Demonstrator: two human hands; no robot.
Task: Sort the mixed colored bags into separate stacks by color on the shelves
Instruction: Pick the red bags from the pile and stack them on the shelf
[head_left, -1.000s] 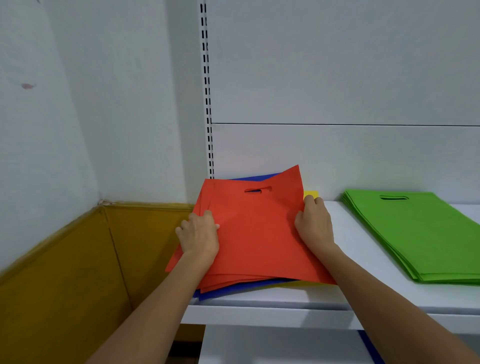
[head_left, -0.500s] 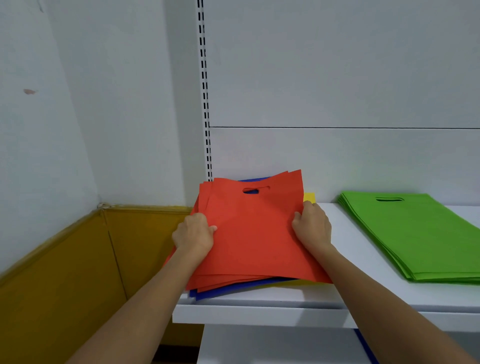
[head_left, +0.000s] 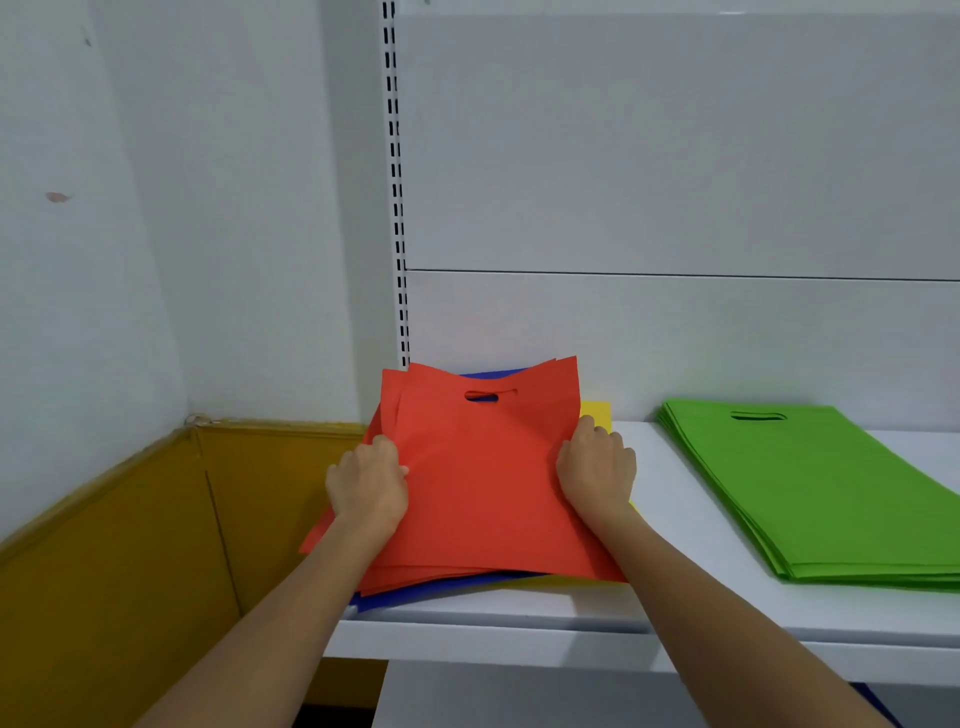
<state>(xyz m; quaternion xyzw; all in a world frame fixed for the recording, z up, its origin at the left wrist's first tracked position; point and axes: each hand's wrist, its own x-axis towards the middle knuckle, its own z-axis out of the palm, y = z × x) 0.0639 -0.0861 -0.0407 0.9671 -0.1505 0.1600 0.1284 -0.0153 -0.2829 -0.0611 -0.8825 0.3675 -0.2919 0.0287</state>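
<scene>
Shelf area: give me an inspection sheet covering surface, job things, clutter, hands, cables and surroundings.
Surface: white shelf, bare between the two piles.
Job things: mixed pile at the shelf's left end, red bags fanned on top, blue bags and yellow bags showing beneath; its left side overhangs the shelf end. Green stack lies apart to the right, squared up.
Clutter: nothing seen.
Hands: left hand grips the red bags' left edge; right hand grips their right edge, fingers curled over it.
Cables: nothing seen.
Surroundings: white back panel with slotted upright; white wall with yellow lower band to the left.
</scene>
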